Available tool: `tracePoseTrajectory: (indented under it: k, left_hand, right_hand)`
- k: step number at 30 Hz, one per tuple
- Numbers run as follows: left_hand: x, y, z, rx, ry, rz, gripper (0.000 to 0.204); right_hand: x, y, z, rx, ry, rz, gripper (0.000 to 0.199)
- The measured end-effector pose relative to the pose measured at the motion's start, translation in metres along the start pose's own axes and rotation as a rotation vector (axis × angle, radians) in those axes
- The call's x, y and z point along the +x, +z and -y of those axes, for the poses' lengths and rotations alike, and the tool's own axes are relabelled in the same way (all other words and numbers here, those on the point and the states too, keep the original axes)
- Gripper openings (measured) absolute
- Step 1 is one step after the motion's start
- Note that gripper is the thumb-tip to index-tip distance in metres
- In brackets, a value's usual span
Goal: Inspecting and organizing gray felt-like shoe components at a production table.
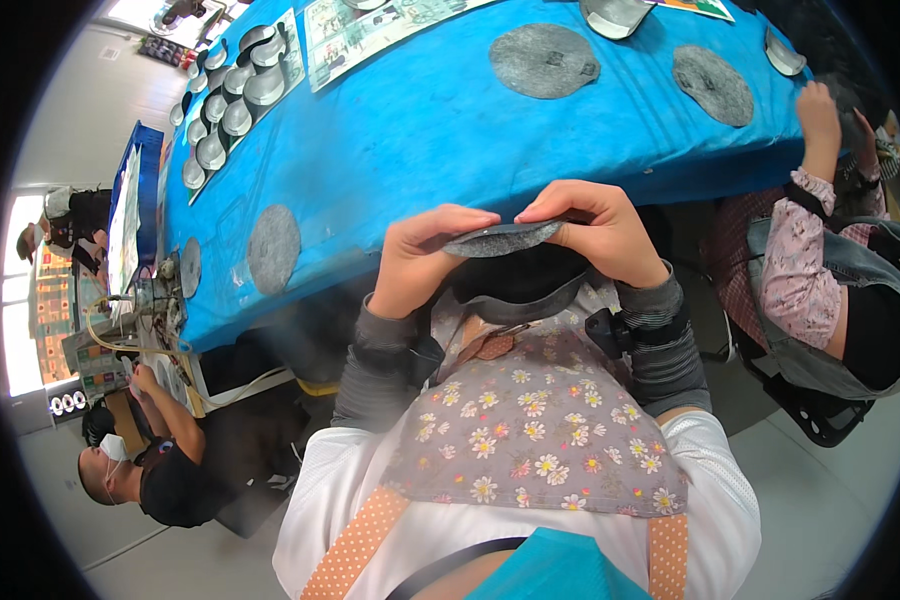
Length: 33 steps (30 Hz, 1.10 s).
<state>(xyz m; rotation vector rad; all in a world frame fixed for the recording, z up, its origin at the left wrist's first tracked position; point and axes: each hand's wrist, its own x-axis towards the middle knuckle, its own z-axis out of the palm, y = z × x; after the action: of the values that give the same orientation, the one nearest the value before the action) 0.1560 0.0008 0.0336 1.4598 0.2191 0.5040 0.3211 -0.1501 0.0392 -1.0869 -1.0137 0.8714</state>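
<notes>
My left hand (420, 258) and my right hand (595, 232) together hold a grey round felt pad (502, 238), seen nearly edge-on, just in front of the near edge of the blue-covered table (420, 130). My left thumb and fingers pinch its left end, and my right fingers pinch its right end. Below my hands lie a dark bowl-shaped piece (515, 280) and my flowered grey apron (540, 430). More grey round pads (544, 60) (712, 84) (273, 248) lie flat on the blue cloth.
Several metal dishes (232, 100) lie in rows at the table's far left, and printed sheets (355, 30) further back. A person in a pink sleeve (805, 260) sits at my right, hand on the table edge. A masked person (135, 470) sits at my lower left beside a machine (140, 300).
</notes>
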Motion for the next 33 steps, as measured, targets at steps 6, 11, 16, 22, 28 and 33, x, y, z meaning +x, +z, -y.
tracePoseTrajectory:
  k: [6,11,16,22,28,33]
  left_hand:
    - [-0.009,0.016,0.009,0.189,0.225,0.074,0.017]
    - [-0.005,0.014,0.004,0.158,0.198,0.140,0.018]
    - [-0.007,0.022,0.003,0.415,0.356,0.080,0.023]
    - [-0.006,0.014,0.000,0.326,0.266,0.194,0.018]
    - [-0.013,0.010,-0.020,0.389,-0.144,0.284,0.015]
    - [-0.010,0.013,-0.011,0.138,-0.302,-0.065,0.020]
  right_hand:
    - [-0.014,0.004,-0.006,-0.198,-0.090,0.015,0.021]
    - [-0.013,-0.003,-0.005,-0.140,-0.117,0.050,0.015]
    - [-0.009,0.002,-0.005,-0.137,-0.117,0.002,0.013]
    - [-0.012,-0.004,-0.001,-0.201,-0.099,0.104,0.009]
    - [-0.007,-0.013,0.001,-0.216,-0.014,0.191,0.013]
    - [-0.002,-0.013,-0.014,-0.083,0.010,-0.034,0.061]
